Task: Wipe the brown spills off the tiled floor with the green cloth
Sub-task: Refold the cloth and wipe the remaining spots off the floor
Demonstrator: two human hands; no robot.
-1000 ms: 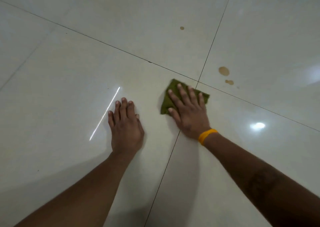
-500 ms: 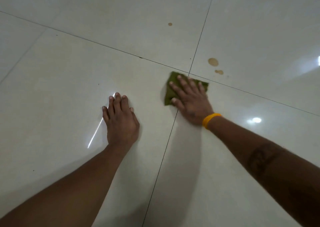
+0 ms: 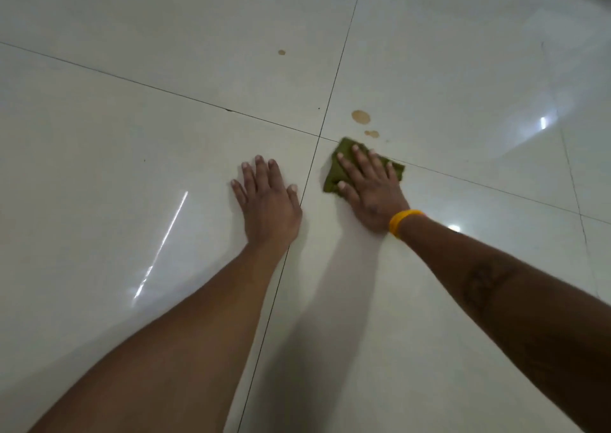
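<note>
**Cloth pinned flat, spills just ahead**

Nearest us, two bare forearms reach out over the glossy tiled floor (image 3: 99, 155). The left hand (image 3: 267, 201) lies palm down, fingers spread and holding nothing; it looks planted as a prop for the person's weight. Just across the grout line, the right hand (image 3: 370, 188), with a yellow wristband (image 3: 404, 221), presses the green cloth (image 3: 334, 174) flat under splayed fingers rather than gripping it, good for scrubbing. Right beyond the cloth's far edge sit two small brown spots (image 3: 372, 133), then the larger brown spill (image 3: 360, 117). Farther off, one lone drop (image 3: 281, 52) waits on the next tile.
</note>
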